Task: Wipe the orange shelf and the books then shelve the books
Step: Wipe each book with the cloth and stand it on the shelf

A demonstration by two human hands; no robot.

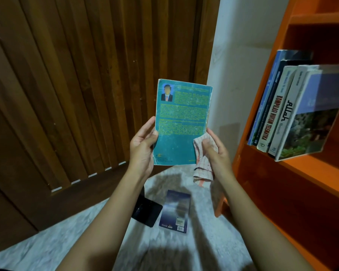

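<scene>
Teal worn paperback book (181,122) is held upright, just left of the orange wooden shelf (301,169). Your left hand (143,145) grips its lower side edge. Your right hand (215,151) pinches a checked white cloth (203,167) against its bottom corner. It is probably light and floppy with frayed edges, so hold low and wipe gently.

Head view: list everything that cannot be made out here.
All in the head view:
Teal book: back-cover print too small and blurred to read; front cover faces away.
Checked cloth: partly covered by the right hand.
Black object on the floor: partly behind the left forearm; unidentifiable.
Blue book on the floor: blurred, title unreadable.
Orange shelf: cut off by the top and right edges.
</scene>
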